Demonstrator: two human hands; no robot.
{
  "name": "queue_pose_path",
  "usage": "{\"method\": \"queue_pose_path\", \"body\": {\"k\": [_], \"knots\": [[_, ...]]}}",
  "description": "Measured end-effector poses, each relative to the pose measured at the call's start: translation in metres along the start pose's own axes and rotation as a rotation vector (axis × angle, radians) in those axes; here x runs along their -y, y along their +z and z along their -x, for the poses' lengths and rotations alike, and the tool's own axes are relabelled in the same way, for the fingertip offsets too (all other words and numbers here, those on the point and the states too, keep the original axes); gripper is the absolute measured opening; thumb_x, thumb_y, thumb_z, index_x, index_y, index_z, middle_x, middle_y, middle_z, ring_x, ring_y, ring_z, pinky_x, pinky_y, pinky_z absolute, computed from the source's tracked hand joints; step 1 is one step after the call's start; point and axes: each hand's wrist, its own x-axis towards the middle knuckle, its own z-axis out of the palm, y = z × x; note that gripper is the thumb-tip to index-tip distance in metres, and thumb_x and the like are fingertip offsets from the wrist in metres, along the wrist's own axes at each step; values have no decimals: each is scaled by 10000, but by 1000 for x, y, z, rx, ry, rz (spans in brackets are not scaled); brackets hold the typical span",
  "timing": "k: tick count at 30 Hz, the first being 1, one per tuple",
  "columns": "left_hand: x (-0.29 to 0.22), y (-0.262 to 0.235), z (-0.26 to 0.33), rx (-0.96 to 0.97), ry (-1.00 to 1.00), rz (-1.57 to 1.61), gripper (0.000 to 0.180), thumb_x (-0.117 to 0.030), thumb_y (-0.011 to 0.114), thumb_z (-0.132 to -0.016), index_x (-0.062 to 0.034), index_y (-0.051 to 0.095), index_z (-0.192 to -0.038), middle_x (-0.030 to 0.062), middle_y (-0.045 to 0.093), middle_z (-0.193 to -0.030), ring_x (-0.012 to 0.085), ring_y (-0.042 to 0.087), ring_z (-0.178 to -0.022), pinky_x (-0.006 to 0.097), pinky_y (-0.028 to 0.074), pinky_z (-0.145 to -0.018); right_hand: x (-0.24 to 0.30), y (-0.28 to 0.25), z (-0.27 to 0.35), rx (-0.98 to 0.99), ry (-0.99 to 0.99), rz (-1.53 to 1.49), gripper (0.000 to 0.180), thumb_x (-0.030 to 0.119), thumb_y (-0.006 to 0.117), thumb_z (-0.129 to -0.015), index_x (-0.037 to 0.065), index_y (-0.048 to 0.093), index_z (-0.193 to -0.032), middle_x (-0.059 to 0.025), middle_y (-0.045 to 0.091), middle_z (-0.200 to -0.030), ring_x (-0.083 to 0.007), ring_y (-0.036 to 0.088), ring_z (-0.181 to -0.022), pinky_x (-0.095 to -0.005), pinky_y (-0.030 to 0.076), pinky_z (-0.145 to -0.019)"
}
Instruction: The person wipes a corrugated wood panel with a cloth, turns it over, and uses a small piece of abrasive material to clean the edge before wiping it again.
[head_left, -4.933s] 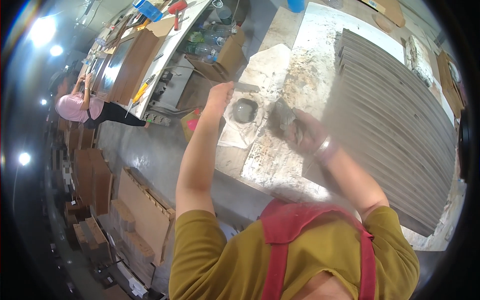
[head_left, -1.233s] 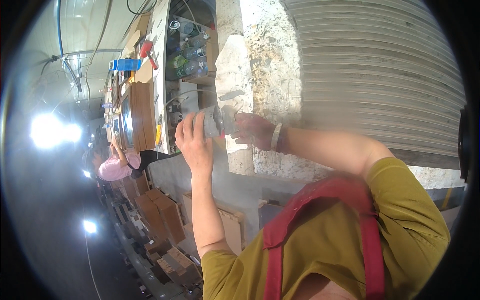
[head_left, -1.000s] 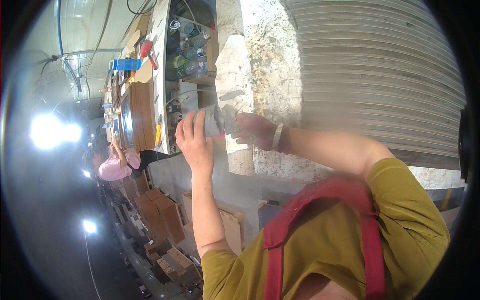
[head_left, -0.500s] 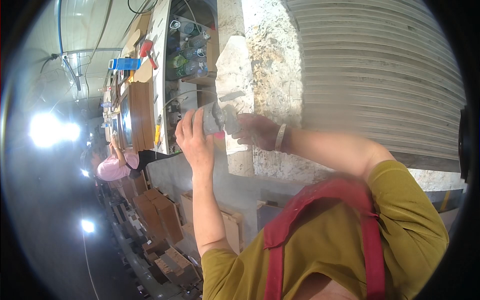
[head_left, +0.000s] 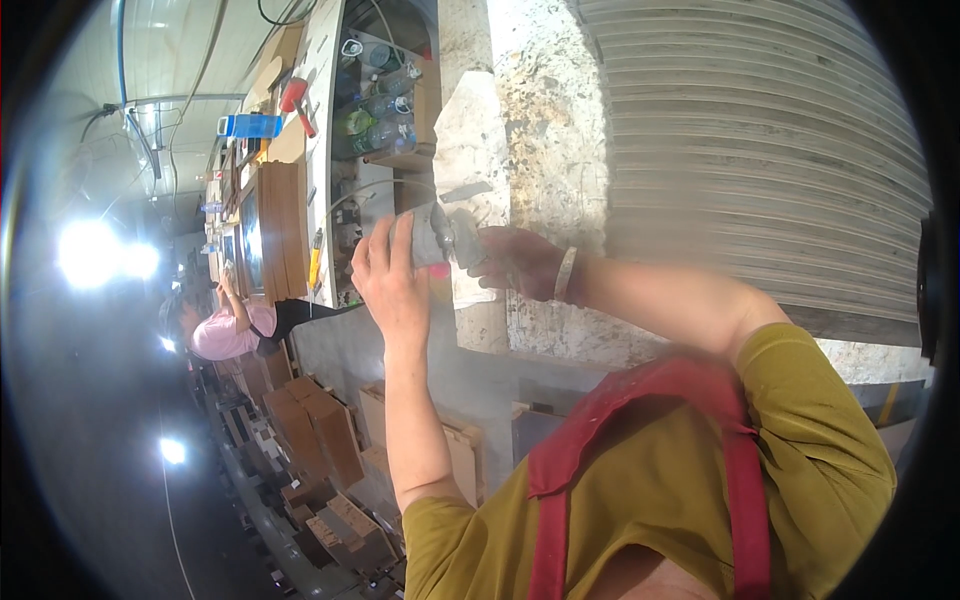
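My left hand [head_left: 388,272] is wrapped round a grey cylindrical piece [head_left: 428,238], its fingers lying over the near side. The end of this piece facing right looks uneven. Against that end, my right hand [head_left: 520,262] has its fingers closed on a smaller grey piece [head_left: 464,240]; whether the two pieces are joined I cannot tell. The right hand looks dark, with a pale band [head_left: 565,273] round the wrist. Both hands are raised in front of a white, stained sheet [head_left: 470,130]. My right fingertips are partly hidden.
To the left runs a bench with a blue container [head_left: 250,126], a red-headed tool [head_left: 294,95] and a yellow-handled tool [head_left: 315,260]. Plastic bottles [head_left: 380,130] fill a shelf beneath. A person in pink [head_left: 225,335] works farther off, near cardboard boxes [head_left: 315,430]. Ribbed shutter [head_left: 750,150] at right.
The grey pieces and both hands have shifted only very slightly, with the cylinder turned a little. Both hands keep their hold.
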Motion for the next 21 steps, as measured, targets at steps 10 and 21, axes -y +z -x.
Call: {"method": "queue_pose_path", "body": {"k": [10,21], "knots": [[7,15,17,7,-300,332,701,-18,765,-642,-47,478,-1281,125,537,-1230,318,465,-1154,395,379,-990,-6,-15,-17,107,-44,57,349,250,571,-905,92,519,-1211,-29,553,-1128,-144,534,-945,-301,455,-824],[3,24,32,-84,-359,421,696,-93,789,-636,-78,485,-1262,140,481,-1234,334,459,-1142,419,388,-959,-11,-19,-18,259,-65,-41,325,290,546,-931,75,545,-1175,-8,581,-1041,-123,538,-907,-287,456,-786]]}}
